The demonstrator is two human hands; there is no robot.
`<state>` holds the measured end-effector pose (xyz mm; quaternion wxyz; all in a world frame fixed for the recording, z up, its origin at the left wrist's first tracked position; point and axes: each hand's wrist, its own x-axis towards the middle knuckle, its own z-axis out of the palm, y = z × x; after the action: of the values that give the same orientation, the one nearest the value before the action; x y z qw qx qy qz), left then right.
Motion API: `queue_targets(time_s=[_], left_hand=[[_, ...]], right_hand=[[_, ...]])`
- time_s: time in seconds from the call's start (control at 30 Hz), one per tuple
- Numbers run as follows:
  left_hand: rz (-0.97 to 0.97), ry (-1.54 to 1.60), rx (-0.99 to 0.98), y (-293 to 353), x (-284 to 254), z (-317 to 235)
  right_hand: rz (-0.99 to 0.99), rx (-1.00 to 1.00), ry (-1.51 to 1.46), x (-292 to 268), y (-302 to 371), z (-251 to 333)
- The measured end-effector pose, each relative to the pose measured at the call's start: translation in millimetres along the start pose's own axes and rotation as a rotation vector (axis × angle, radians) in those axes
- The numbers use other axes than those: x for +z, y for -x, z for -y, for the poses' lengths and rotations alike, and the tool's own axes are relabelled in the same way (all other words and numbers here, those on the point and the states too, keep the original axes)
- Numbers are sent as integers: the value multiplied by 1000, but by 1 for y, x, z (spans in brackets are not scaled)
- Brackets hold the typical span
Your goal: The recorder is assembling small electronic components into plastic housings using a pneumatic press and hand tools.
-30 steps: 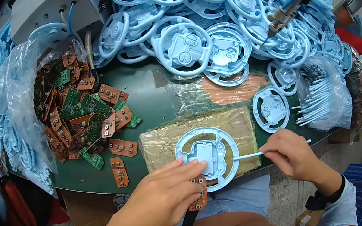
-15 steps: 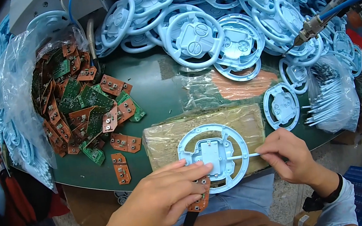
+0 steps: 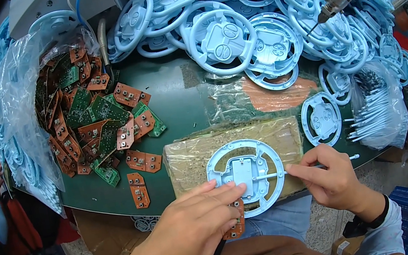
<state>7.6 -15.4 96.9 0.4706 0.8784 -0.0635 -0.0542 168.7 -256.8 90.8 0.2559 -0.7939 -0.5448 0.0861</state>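
A light blue toy steering wheel (image 3: 277, 190), its hollow inside facing up, lies on a tape-covered pad (image 3: 187, 154) before me. My left hand (image 3: 189, 222) rests its fingertips on the wheel's central housing. Under its fingers it holds an orange-brown circuit board (image 3: 238, 222) against the wheel's lower left. My right hand (image 3: 327, 175) pinches a thin light blue rod (image 3: 269, 176) at the wheel's right rim. The rod's left end reaches into the wheel beside the housing. Another thin light blue length sticks out right of that hand; whether it is the same rod is hidden.
Loose circuit boards (image 3: 91, 112) spill from a plastic bag at the left. Many steering wheels (image 3: 223, 43) are heaped at the back. A driver tool (image 3: 331, 9) hangs at upper right. Bagged rods (image 3: 376, 117) lie at the right, beside a single wheel (image 3: 322, 119).
My right fingers have moved slightly left along the rod, close to the wheel's rim. A rod length now shows right of that hand. The hanging tool has swung up and left.
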Motion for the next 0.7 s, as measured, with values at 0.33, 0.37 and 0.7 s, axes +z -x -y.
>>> queue_targets(time_s=[0.33,0.37,0.7], left_hand=[[-139,-80,40,-2,-5,-12],[-264,-98,38,-4,-6,-15],[-361,-331,166,-34,18,4]], right_hand=[[-50,-2,80,3,0,7],[-56,-18,80,2,0,6],[-40,-26,82,4,3,5]])
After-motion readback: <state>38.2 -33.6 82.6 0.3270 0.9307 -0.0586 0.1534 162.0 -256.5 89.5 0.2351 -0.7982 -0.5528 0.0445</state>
